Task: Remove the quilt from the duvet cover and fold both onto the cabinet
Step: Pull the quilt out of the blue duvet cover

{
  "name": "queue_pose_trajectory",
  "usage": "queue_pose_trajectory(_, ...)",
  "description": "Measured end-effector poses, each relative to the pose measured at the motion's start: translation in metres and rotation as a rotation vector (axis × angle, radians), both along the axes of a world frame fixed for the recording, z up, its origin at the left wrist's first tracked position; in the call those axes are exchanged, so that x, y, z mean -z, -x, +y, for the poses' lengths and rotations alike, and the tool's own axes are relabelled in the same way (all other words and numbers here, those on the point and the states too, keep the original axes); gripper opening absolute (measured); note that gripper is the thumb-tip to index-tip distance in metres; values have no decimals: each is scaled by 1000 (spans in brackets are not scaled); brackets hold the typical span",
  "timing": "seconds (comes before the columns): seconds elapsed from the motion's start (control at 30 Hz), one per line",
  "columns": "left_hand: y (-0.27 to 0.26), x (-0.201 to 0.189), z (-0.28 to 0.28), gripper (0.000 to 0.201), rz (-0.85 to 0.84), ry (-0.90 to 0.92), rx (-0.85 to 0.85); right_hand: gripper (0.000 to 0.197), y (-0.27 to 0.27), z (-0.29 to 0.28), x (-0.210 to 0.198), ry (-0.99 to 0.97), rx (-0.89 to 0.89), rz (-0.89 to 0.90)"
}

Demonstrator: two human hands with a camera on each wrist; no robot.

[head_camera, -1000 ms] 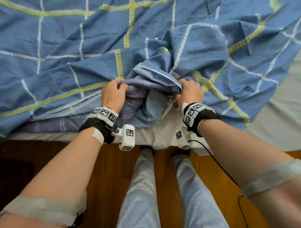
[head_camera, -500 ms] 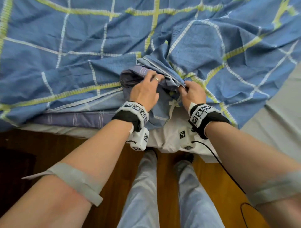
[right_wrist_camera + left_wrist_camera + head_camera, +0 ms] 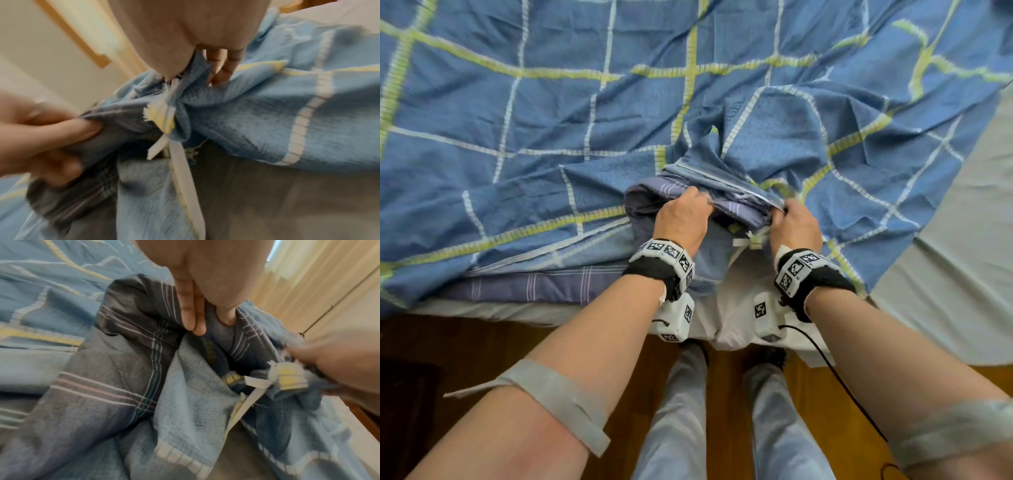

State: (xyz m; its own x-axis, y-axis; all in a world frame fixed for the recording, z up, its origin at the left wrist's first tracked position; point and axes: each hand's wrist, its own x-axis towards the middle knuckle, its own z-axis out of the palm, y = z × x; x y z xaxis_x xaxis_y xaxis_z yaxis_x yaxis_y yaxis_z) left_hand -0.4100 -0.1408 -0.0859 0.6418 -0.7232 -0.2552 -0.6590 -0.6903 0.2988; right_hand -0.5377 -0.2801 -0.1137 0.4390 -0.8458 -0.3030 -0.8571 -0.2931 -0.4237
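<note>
Left hand [image 3: 681, 219] gripped a bunched fold of the grey-purple striped cloth at the mouth of the duvet cover [image 3: 551, 113], thumb and fingers [image 3: 193, 318] pinching it from both sides in the left wrist view. A second earlier that hand had been well off to the left on the cover's edge; it had since crossed to the opening and closed in near the right hand [image 3: 796, 226]. The right hand had kept its place, curled tight on a gathered corner of blue checked fabric, with a white tie [image 3: 164, 142] hanging just below its fingers [image 3: 224, 68] and a frayed yellow-and-white edge beside it.

The blue cover with yellow and white checks lay spread across the bed [image 3: 945, 274] beyond both hands, rumpled where they worked. Whether the striped cloth in the left hand was the quilt itself or the cover's inner face could not be told; the quilt was otherwise out of sight and presumably inside. The cabinet was not in view.

With both hands now together at the opening, the work looked to be at its start: loosening the corner tie and parting the mouth. Pulling out and folding had not begun. A knotted tie could snag if tugged hard.
</note>
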Motion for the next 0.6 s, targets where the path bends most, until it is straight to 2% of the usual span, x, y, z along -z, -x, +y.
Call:
queue_pose_trajectory(0.1,-13,-16,10,27,-3,78,-83,22,11,-16,-5,-18,70,50)
queue_pose_trajectory(0.17,-24,-23,21,28,11,117,-230,23,19,-28,-9,-20,127,61)
queue_pose_trajectory(0.27,-41,-26,44,31,35,101,-474,26,21,-33,-12,-60,191,38)
queue_pose_trajectory(0.33,-41,-26,45,32,19,72,-520,25,15,-25,-11,-107,203,3)
queue_pose_trajectory(0.4,-34,-25,34,26,17,73,-503,26,8,-8,-5,-202,249,-83)
queue_pose_trajectory(0.47,-21,-24,22,32,41,97,-446,52,6,10,6,-336,267,-177)
queue_pose_trajectory(0.53,-7,-16,14,54,-7,79,-243,82,9,21,16,-415,215,-182)
queue_pose_trajectory(0.57,1,-10,11,62,-68,30,-93,87,11,23,20,-429,191,-161)
queue_pose_trajectory(0.6,9,-2,8,66,-119,-36,43,84,14,23,25,-428,190,-145)
